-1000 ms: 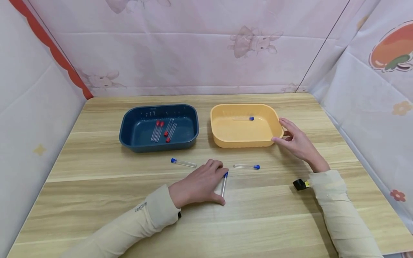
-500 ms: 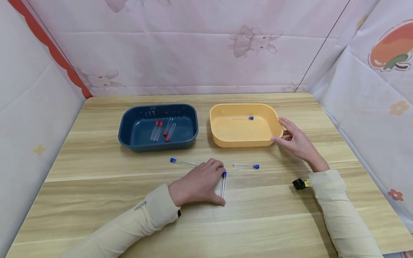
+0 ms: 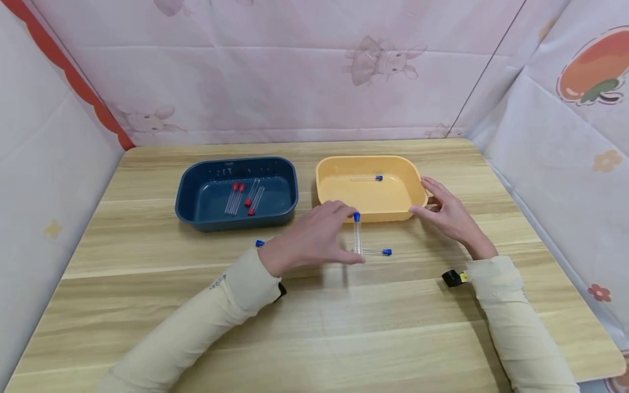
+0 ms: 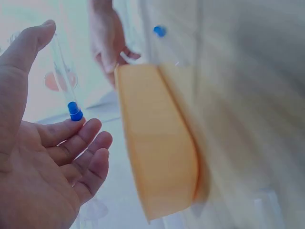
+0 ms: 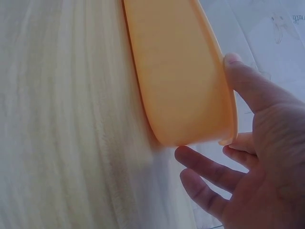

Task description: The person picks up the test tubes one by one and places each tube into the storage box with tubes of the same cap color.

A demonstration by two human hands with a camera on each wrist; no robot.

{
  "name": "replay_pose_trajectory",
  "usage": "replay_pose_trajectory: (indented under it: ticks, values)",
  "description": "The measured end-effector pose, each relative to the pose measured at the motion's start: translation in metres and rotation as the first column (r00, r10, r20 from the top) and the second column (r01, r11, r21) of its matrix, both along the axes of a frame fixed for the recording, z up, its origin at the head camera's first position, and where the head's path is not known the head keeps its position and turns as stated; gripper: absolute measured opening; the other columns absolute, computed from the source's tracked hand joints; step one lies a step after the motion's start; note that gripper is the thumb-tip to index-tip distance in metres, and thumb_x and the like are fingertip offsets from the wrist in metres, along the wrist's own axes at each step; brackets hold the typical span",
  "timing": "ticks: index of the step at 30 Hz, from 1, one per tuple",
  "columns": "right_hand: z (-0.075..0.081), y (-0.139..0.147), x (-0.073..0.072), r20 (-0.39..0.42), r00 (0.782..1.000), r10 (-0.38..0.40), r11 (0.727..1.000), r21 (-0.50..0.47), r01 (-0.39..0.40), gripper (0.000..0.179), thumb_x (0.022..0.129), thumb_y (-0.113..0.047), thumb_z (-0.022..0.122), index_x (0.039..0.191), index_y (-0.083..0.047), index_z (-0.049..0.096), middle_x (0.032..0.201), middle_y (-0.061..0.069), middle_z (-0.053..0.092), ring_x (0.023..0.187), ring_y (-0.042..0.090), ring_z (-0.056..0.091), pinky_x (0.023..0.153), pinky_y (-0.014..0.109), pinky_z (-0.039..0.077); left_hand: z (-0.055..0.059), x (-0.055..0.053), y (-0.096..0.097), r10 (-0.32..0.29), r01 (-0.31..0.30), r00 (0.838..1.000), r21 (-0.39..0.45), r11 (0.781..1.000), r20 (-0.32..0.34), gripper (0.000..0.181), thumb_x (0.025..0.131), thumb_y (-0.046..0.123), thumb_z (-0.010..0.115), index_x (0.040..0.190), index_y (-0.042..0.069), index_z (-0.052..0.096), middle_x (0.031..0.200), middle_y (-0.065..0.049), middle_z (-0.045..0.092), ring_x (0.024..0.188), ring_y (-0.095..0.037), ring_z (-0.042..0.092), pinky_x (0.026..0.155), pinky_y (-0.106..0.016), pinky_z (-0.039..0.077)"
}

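My left hand [image 3: 314, 240] pinches a blue-capped test tube [image 3: 357, 236] by its two ends, in front of the yellow bin [image 3: 388, 215]. In the left wrist view the tube [image 4: 63, 71] spans from thumb to index finger, its cap [image 4: 75, 111] at the index finger. My right hand [image 3: 449, 218] holds the bin's right front corner; in the right wrist view the thumb lies on the rim. One blue-capped tube [image 3: 366, 178] lies inside the yellow bin. Another tube [image 3: 377, 252] rests on the table, partly behind the held one. A third blue cap [image 3: 260, 243] shows beside my left wrist, its tube hidden.
A dark blue bin [image 3: 236, 223] stands left of the yellow one, with several red-capped tubes [image 3: 233, 197] in it. Both bins sit on the wood-grain table [image 3: 344, 338]. Fabric-covered walls [image 3: 275, 93] close off the back and sides.
My left hand has lifted the blue-capped tube off the table and carried it forward toward the yellow bin. The right hand keeps its place at the bin's corner.
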State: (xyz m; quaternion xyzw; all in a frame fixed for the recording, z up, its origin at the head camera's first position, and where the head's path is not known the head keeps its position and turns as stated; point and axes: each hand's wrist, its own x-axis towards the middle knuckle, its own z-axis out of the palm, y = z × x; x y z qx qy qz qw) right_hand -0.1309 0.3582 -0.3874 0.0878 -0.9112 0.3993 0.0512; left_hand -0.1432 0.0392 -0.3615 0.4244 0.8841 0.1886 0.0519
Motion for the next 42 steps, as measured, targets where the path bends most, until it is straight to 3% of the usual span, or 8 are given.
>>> replay_pose_trajectory:
  ticks: [8,13,18,21,27,33,42]
  values:
    - [0.002,0.001,0.001,0.011,1.000,-0.008,1.000,0.016,0.008,0.073,0.085,-0.017,0.069,0.143,0.003,0.030,0.149,0.019,0.023,0.102,0.039,0.056,0.078,0.019,0.047,0.013,-0.030,0.020,0.101,-0.101,0.995,0.040,0.994,0.019,0.096,0.063,0.081,0.054,0.132,0.016,0.047,0.118,0.005,0.054,0.106,-0.011,0.045,0.089,-0.029,0.043]
    - [0.005,-0.001,0.003,0.017,1.000,-0.019,0.999,0.036,0.019,0.073,0.085,-0.017,0.069,0.143,0.004,0.030,0.148,0.020,0.024,0.102,0.038,0.056,0.079,0.020,0.047,0.009,-0.050,0.030,0.140,-0.140,0.990,0.057,0.988,0.014,0.090,0.066,0.075,0.060,0.130,0.013,0.048,0.115,0.003,0.055,0.101,-0.012,0.048,0.087,-0.030,0.044]
    - [0.006,0.000,0.003,0.013,1.000,-0.022,0.999,0.042,0.022,0.073,0.085,-0.016,0.070,0.142,0.004,0.031,0.148,0.020,0.025,0.101,0.038,0.056,0.083,0.040,0.049,0.002,-0.068,0.039,0.186,-0.188,0.982,0.054,0.981,0.045,0.089,0.067,0.073,0.061,0.130,0.012,0.048,0.114,0.002,0.055,0.099,-0.013,0.049,0.085,-0.030,0.045]
    - [0.005,0.001,0.002,0.004,1.000,-0.016,0.999,0.033,0.016,0.073,0.084,-0.015,0.071,0.141,0.005,0.031,0.147,0.021,0.026,0.101,0.038,0.056,0.081,0.034,0.050,-0.002,-0.076,0.044,0.210,-0.214,0.975,0.045,0.976,0.074,0.090,0.067,0.073,0.062,0.131,0.012,0.047,0.116,0.001,0.054,0.100,-0.013,0.048,0.086,-0.031,0.044]
    - [0.003,0.002,0.000,-0.020,1.000,0.001,1.000,-0.007,-0.002,0.072,0.082,-0.011,0.072,0.139,0.008,0.033,0.147,0.022,0.026,0.099,0.039,0.057,0.074,0.013,0.047,-0.009,-0.088,0.054,0.231,-0.233,0.969,0.015,0.972,0.091,0.086,0.066,0.074,0.061,0.124,0.012,0.052,0.111,0.001,0.055,0.096,-0.014,0.048,0.083,-0.030,0.045]
    - [0.002,0.002,-0.002,-0.032,0.999,0.005,1.000,-0.011,-0.005,0.071,0.082,-0.011,0.072,0.139,0.008,0.034,0.146,0.022,0.027,0.099,0.039,0.058,0.072,0.013,0.047,-0.014,-0.094,0.069,0.207,-0.206,0.976,-0.017,0.978,0.067,0.085,0.067,0.073,0.062,0.123,0.011,0.053,0.115,0.001,0.056,0.099,-0.014,0.050,0.087,-0.030,0.043]
    - [0.004,0.001,-0.002,-0.010,1.000,0.000,1.000,-0.006,0.000,0.072,0.082,-0.011,0.071,0.139,0.009,0.032,0.147,0.021,0.025,0.099,0.037,0.058,0.075,0.016,0.048,-0.029,-0.102,0.089,0.217,-0.212,0.975,-0.089,0.973,0.055,0.090,0.066,0.072,0.064,0.130,0.010,0.049,0.122,-0.001,0.054,0.107,-0.014,0.049,0.092,-0.030,0.041]
